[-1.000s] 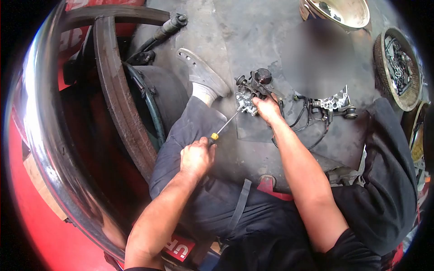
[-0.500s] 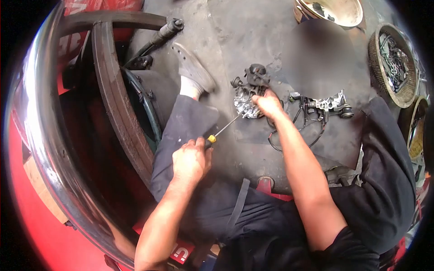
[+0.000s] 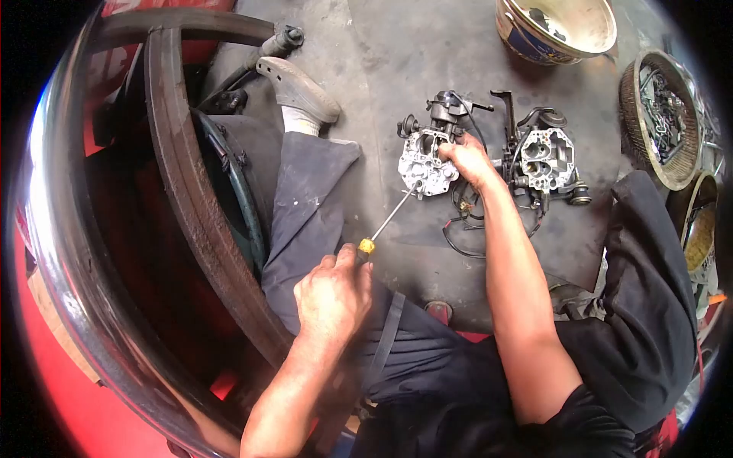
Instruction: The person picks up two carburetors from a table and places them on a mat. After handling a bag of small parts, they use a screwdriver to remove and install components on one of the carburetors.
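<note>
My left hand (image 3: 334, 298) is wrapped round the handle of a screwdriver (image 3: 392, 214), whose yellow collar shows beyond the fingers. Its thin shaft slants up to the lower edge of a silver carburetor body (image 3: 429, 169), where the tip meets the metal. My right hand (image 3: 469, 162) grips that body by its right side, thumb on top and the other fingers partly hidden. Black fittings stick out at its upper end. Just right of my right hand lies another carburetor section (image 3: 547, 162), open bores facing up, with a black cable (image 3: 459, 250) looping below it.
A white-rimmed bucket (image 3: 534, 44) stands at the back. On the right is a woven basket (image 3: 637, 126) of metal parts, with another round container (image 3: 701, 221) below it. A chrome bumper (image 3: 57, 206) and dark metal frame (image 3: 179, 153) border the left side, beside my clog (image 3: 301, 95).
The carburetor body now shows its bores more plainly, my right hand still on it. A blurred round shape that covered much of the other section is gone. The screwdriver keeps touching the body.
</note>
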Action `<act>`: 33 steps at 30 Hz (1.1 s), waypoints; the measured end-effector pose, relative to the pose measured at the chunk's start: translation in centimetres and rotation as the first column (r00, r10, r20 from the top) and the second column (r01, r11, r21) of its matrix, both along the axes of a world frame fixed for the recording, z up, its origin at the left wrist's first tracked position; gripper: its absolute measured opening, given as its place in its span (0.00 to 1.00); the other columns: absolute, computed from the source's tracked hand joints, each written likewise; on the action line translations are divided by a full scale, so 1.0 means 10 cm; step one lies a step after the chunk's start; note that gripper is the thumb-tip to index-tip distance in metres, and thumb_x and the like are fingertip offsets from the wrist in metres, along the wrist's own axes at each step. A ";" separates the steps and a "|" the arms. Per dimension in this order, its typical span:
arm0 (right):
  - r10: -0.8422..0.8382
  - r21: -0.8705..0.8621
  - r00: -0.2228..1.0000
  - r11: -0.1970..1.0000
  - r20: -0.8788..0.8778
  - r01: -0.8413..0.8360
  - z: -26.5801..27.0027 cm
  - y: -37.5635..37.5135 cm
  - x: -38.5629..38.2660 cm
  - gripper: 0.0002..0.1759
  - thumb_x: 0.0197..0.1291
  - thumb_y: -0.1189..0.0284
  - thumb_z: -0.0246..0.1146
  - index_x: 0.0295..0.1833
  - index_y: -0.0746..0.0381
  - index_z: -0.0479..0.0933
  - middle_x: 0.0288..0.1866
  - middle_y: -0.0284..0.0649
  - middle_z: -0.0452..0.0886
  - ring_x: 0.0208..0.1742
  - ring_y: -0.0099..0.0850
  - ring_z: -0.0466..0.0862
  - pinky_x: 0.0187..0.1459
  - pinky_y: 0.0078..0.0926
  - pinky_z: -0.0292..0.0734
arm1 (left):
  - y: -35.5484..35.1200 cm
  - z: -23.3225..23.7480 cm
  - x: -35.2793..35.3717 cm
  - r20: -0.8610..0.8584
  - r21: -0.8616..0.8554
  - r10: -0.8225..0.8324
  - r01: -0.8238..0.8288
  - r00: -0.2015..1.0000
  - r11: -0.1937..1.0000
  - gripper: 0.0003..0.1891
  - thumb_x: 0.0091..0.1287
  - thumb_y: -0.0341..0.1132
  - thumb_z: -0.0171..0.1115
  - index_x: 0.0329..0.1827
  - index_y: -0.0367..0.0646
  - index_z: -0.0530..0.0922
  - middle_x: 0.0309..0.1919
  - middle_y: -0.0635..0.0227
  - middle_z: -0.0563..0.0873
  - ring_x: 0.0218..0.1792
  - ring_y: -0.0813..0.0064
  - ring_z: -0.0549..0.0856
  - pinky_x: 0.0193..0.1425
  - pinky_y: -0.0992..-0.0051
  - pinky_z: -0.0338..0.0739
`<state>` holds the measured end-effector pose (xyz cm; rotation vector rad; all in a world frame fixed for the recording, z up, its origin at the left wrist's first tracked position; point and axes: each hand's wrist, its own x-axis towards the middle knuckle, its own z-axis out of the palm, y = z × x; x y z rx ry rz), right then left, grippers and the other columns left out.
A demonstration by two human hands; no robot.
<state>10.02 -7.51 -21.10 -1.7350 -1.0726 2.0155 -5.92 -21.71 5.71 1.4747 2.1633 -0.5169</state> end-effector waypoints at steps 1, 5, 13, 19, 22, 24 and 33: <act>0.007 -0.001 0.999 1.000 -0.032 -0.007 0.03 0.00 0.00 0.32 0.44 0.67 0.67 0.56 0.73 0.78 0.48 0.46 0.86 0.50 0.34 0.83 0.53 0.31 0.77 | 0.04 0.01 0.01 -0.006 -0.014 0.005 -0.005 1.000 1.000 0.19 0.68 0.43 0.68 0.56 0.42 0.83 0.40 0.53 0.89 0.41 0.49 0.89 0.45 0.54 0.82; 0.147 -0.019 0.989 0.989 0.027 -0.147 0.34 0.04 -0.03 0.34 0.53 0.64 0.68 0.66 0.68 0.76 0.59 0.53 0.85 0.61 0.43 0.84 0.64 0.37 0.75 | 0.20 0.02 -0.03 -0.030 -0.138 -0.064 0.059 0.998 0.989 0.18 0.68 0.44 0.68 0.54 0.41 0.83 0.39 0.52 0.89 0.41 0.49 0.89 0.46 0.53 0.82; 0.125 0.027 0.976 0.991 0.179 -0.131 0.13 -0.30 -0.32 0.48 0.51 0.61 0.71 0.75 0.75 0.66 0.70 0.57 0.78 0.71 0.42 0.78 0.72 0.32 0.68 | 0.05 -0.25 -0.24 0.008 -0.117 -0.028 0.029 1.000 0.993 0.18 0.69 0.45 0.67 0.54 0.42 0.83 0.40 0.52 0.88 0.42 0.47 0.88 0.48 0.53 0.81; 0.066 -0.011 0.992 0.998 0.111 -0.065 0.04 -0.30 -0.25 0.46 0.51 0.63 0.71 0.74 0.74 0.67 0.65 0.56 0.82 0.65 0.39 0.82 0.67 0.31 0.73 | -0.24 -0.30 -0.26 0.081 -0.076 0.139 -0.133 0.987 0.988 0.20 0.68 0.44 0.69 0.57 0.42 0.83 0.43 0.53 0.89 0.44 0.49 0.88 0.50 0.55 0.81; 0.058 -0.073 0.993 0.996 0.099 -0.051 0.12 -0.22 -0.20 0.44 0.52 0.64 0.71 0.75 0.71 0.69 0.64 0.51 0.83 0.64 0.38 0.83 0.67 0.31 0.73 | -0.38 -0.36 -0.29 0.138 0.018 0.147 -0.151 0.980 0.988 0.20 0.67 0.43 0.70 0.57 0.41 0.83 0.41 0.54 0.89 0.43 0.50 0.89 0.49 0.57 0.82; 0.075 -0.095 0.996 0.993 0.038 -0.071 0.11 -0.19 -0.16 0.43 0.51 0.65 0.70 0.74 0.69 0.70 0.62 0.50 0.85 0.62 0.38 0.84 0.66 0.31 0.73 | -0.41 -0.38 -0.29 0.160 0.050 0.143 -0.152 0.977 0.987 0.20 0.66 0.42 0.71 0.56 0.40 0.84 0.41 0.55 0.89 0.42 0.52 0.89 0.48 0.58 0.82; -0.013 -0.008 1.000 1.000 0.011 0.013 -0.14 -0.23 -0.16 0.29 0.45 0.71 0.66 0.56 0.73 0.79 0.43 0.42 0.87 0.40 0.30 0.82 0.45 0.27 0.76 | -0.35 -0.38 -0.30 0.141 0.010 0.124 -0.127 0.982 0.992 0.19 0.67 0.42 0.70 0.56 0.41 0.83 0.40 0.57 0.89 0.41 0.54 0.89 0.47 0.59 0.83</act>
